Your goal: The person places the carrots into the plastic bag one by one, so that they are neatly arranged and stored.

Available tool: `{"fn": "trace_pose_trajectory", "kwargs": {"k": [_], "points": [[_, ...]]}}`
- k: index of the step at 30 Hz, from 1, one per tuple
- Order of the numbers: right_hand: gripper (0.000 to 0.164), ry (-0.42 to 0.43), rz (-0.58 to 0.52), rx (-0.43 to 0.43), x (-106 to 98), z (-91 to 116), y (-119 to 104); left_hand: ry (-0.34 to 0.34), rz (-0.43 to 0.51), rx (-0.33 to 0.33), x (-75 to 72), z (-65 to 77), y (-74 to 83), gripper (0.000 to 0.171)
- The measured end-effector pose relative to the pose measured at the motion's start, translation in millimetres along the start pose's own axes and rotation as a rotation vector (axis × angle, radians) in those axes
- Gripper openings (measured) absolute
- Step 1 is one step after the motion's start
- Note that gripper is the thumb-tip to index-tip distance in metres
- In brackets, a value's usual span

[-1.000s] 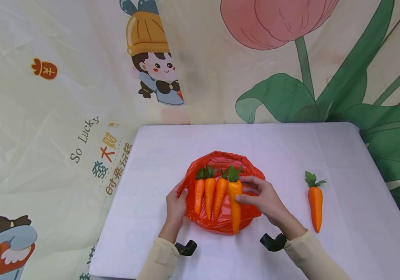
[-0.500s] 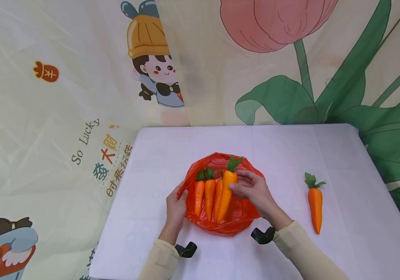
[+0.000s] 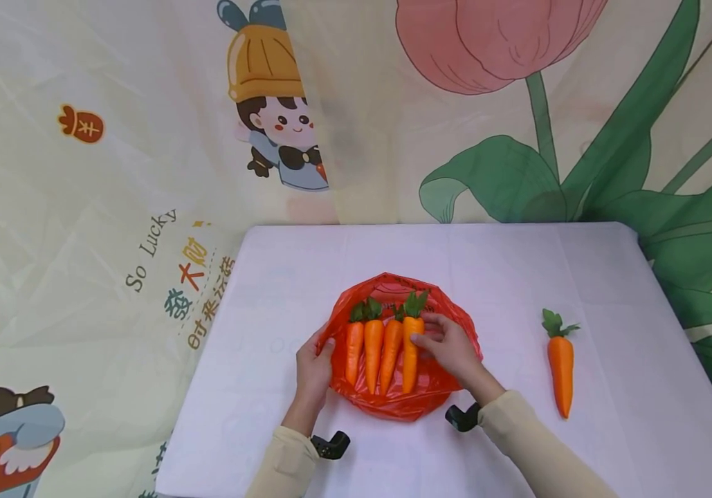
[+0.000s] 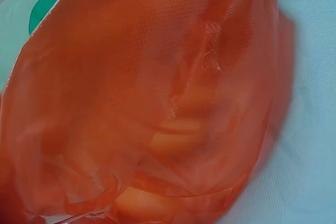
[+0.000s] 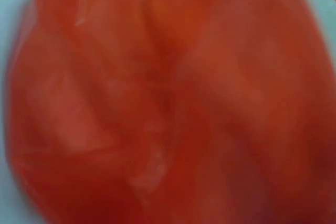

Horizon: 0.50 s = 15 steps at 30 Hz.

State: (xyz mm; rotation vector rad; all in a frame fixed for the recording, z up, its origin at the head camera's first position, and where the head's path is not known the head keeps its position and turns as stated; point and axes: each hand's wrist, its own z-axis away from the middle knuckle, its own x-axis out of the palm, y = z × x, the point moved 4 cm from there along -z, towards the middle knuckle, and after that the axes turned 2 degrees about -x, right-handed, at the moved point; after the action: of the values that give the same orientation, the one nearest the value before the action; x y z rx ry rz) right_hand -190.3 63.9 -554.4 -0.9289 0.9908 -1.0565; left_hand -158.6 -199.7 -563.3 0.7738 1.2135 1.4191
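Note:
A red plastic bag (image 3: pixel 436 398) lies spread on the table with its mouth facing up. Several orange carrots with green tops lie side by side inside it. My left hand (image 3: pixel 315 366) pinches the bag's left rim, thumb on the inner side. With thumb and fingers, my right hand (image 3: pixel 452 346) holds the rightmost carrot (image 3: pixel 409 366) by its upper part, inside the bag. Red film of the bag (image 4: pixel 126 77) fills most of the left wrist view, with orange showing dimly through. In the right wrist view the bag (image 5: pixel 157 103) is blurred and hides the fingers.
One more carrot (image 3: pixel 561 373) lies alone on the white tabletop (image 3: pixel 630 360), right of the bag. A printed cloth (image 3: pixel 368 138) hangs behind the table. Each wrist carries a black camera mount (image 3: pixel 331 445).
My right hand has carried the carrot leftward from the bag's right side, then set it down beside the others. The left hand keeps its hold on the rim.

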Motion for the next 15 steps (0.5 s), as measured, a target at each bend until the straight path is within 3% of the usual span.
{"fn": "trace_pose_trajectory", "kwargs": {"k": [7, 15], "points": [[0.052, 0.050, 0.177, 0.002, 3, -2, 14, -0.007, 0.005, -0.004, 0.6, -0.3, -0.6, 0.042], [0.033, 0.038, 0.202, -0.002, 6, -2, 22, -0.007, 0.018, 0.006, 0.0, -0.9, 0.8, 0.042]]}}
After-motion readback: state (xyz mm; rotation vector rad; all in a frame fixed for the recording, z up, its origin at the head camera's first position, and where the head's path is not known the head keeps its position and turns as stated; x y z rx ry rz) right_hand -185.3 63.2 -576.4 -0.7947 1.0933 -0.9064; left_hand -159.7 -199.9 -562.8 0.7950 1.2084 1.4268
